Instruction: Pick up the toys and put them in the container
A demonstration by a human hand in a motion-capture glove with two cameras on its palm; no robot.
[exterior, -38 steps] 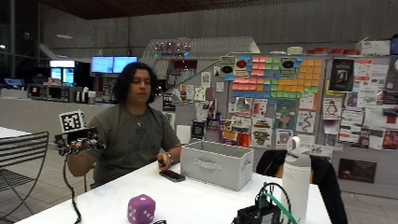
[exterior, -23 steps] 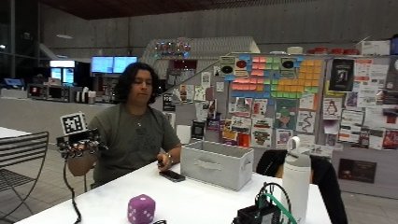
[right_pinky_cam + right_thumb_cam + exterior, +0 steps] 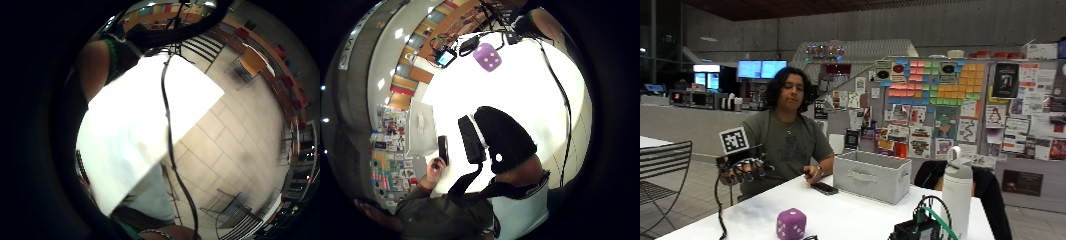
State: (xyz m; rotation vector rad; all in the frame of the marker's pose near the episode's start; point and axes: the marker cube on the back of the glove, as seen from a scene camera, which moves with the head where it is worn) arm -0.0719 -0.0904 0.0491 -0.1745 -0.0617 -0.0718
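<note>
Scene: a person sits at a white bench (image 3: 859, 210), the gloved right hand (image 3: 741, 169) raised beside the shoulder, well above the bench edge and well apart from every object on it.
Right hand state: fingers hang loosely curled with nothing between them; the hand holds no toy.
Bare hand: the other hand (image 3: 812, 174) rests on the bench just beside a dark phone (image 3: 824, 188), apparently touching or nearly touching it; whether it grips the phone I cannot tell.
Toy: a purple plush die (image 3: 791, 224) with white spots sits on the bench at the near edge, upright, apart from both hands. The thumb side palm view shows the same die (image 3: 487, 56) lying on the white surface, far from the palm.
Container: a grey fabric bin (image 3: 872, 175) stands on the bench beyond the phone, well apart from the die. Its inside is hidden from this angle, so whether any toy is already in it cannot be told.
Other things: a white insulated bottle (image 3: 957, 187) and a cluster of black electronics (image 3: 919, 230) with green cable stand at the near corner of the bench.
Progress: judged from this, the die is not yet picked up; the reach, grasp, carry and drop into the bin all remain.
Next move: the right hand probably needs to come down and forward to the die.
</note>
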